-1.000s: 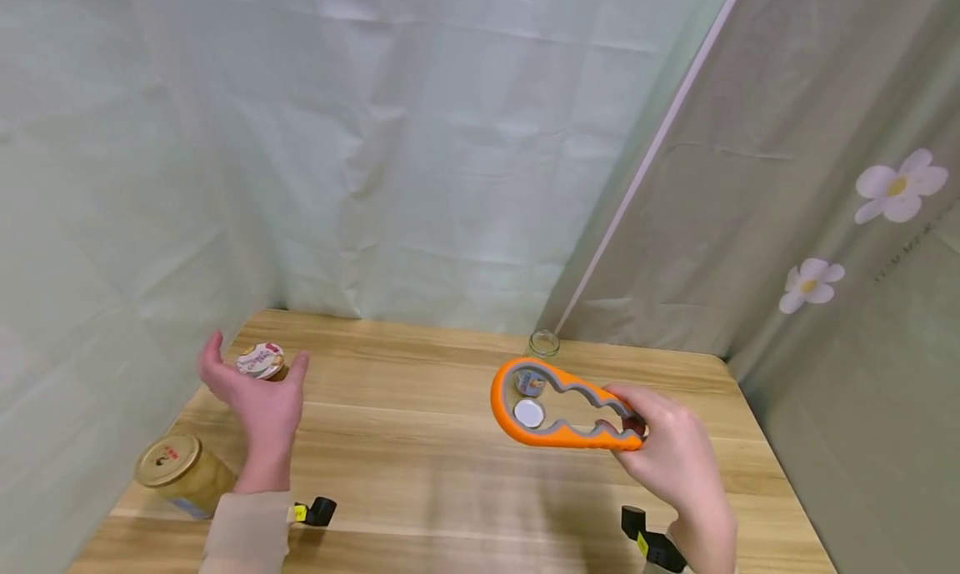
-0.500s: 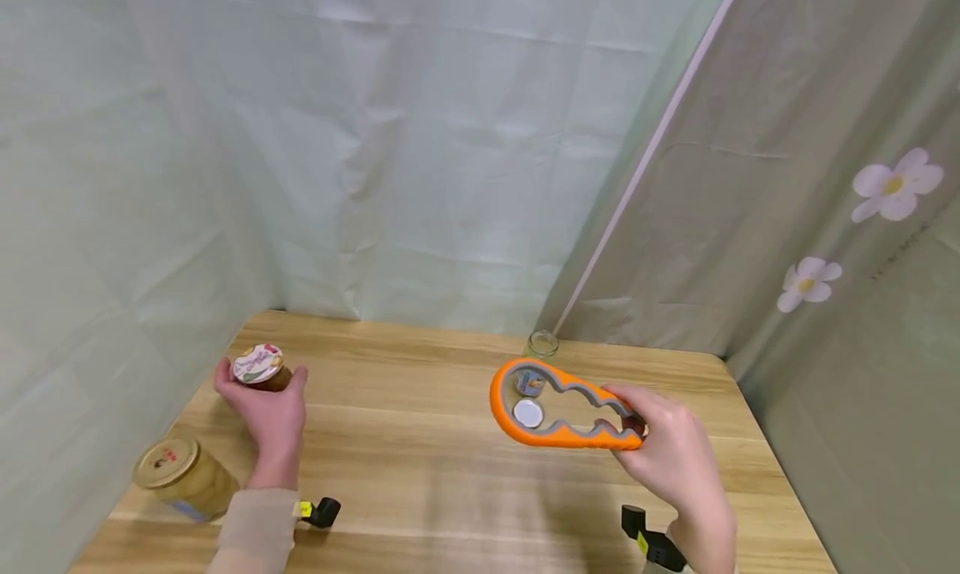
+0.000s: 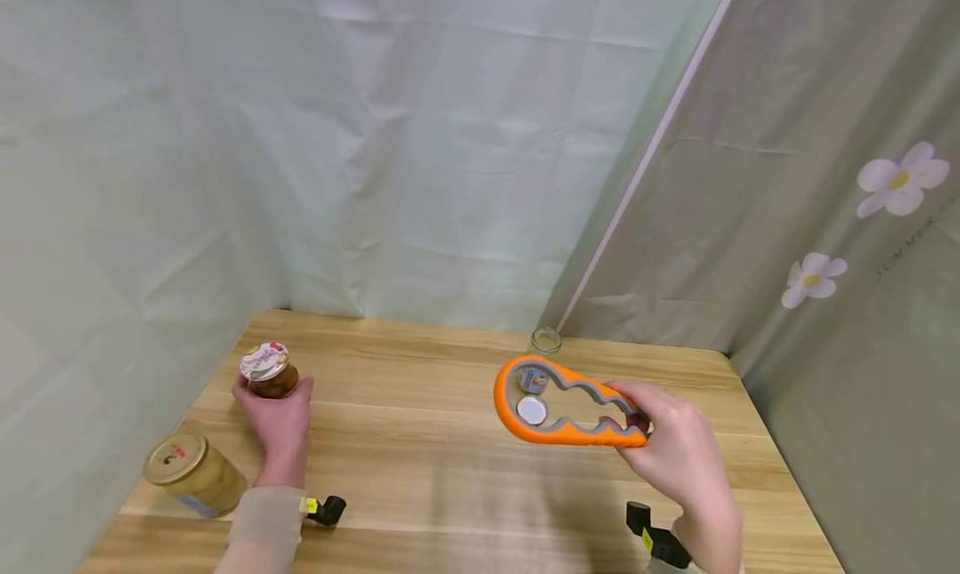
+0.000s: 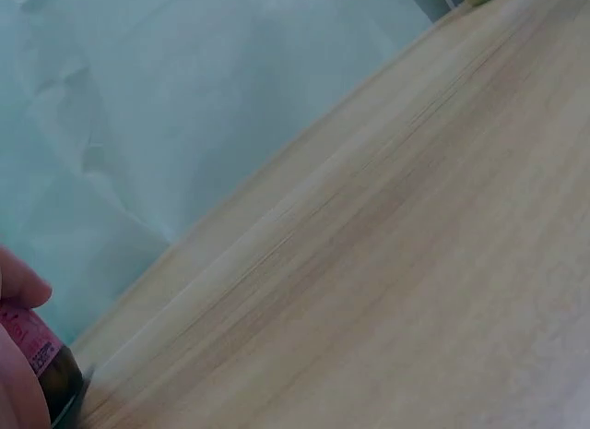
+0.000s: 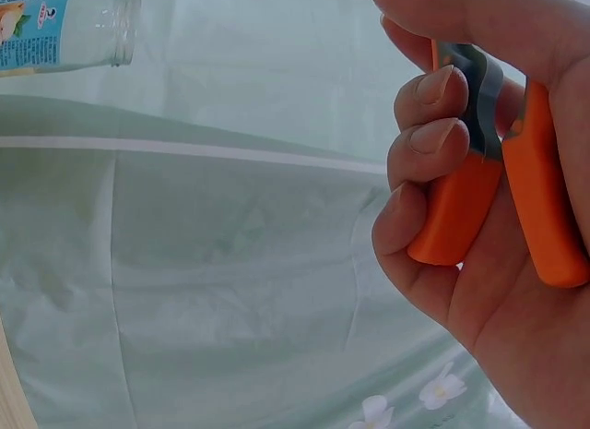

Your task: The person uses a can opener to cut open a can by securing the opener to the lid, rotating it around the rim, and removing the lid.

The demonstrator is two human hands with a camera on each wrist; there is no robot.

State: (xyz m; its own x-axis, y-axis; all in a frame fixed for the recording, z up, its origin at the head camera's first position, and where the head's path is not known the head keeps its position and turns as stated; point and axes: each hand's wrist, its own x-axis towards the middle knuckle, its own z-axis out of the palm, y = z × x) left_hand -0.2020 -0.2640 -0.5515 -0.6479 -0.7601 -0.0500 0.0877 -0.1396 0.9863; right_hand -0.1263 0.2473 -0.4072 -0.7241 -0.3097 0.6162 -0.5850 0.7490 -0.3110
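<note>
At the left of the table, my left hand (image 3: pixel 279 420) grips a small jar (image 3: pixel 276 382) of brown contents with a printed white lid. The left wrist view shows only part of this jar (image 4: pixel 60 378), low by the tabletop; I cannot tell whether it touches. Fingers of my right hand (image 3: pixel 678 449) curl round the handles of an orange jar opener (image 3: pixel 513 416) with grey wavy inner edges, held above the table. The right wrist view shows both handles of the opener (image 5: pixel 461 203) inside the hand.
A larger jar (image 3: pixel 198 474) of pale contents with a gold lid stands beside my left forearm. Beyond the opener are an open glass jar (image 3: pixel 546 341) with a blue label and a loose white lid (image 3: pixel 532 410). Curtains (image 3: pixel 450 182) hang along the table's back and sides.
My left hand has gone from spread fingers around the small jar to gripping it. The right hand keeps hold of the jar opener in nearly the same place.
</note>
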